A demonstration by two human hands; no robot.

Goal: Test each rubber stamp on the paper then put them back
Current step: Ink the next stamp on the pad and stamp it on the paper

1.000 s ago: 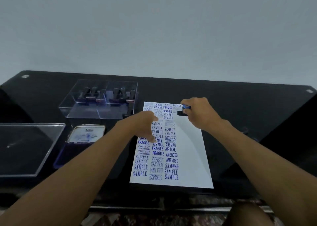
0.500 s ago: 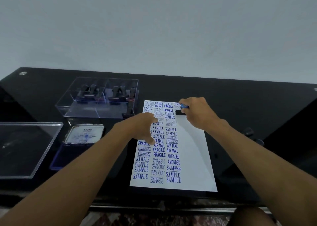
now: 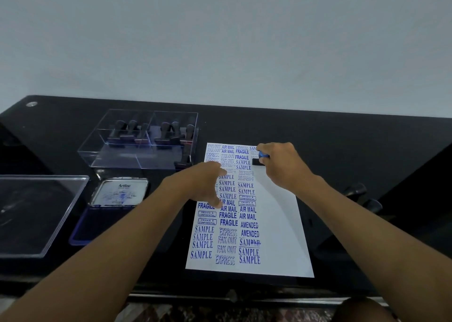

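Little has moved: right hand grips stamp near paper top edge.

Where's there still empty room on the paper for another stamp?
The white paper sheet is bare along its right side, below the right hand pressing the blue-handled rubber stamp. Left columns are crowded, under the left hand.

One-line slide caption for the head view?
Right hand presses a rubber stamp near the top of the printed paper while the left hand steadies the sheet.
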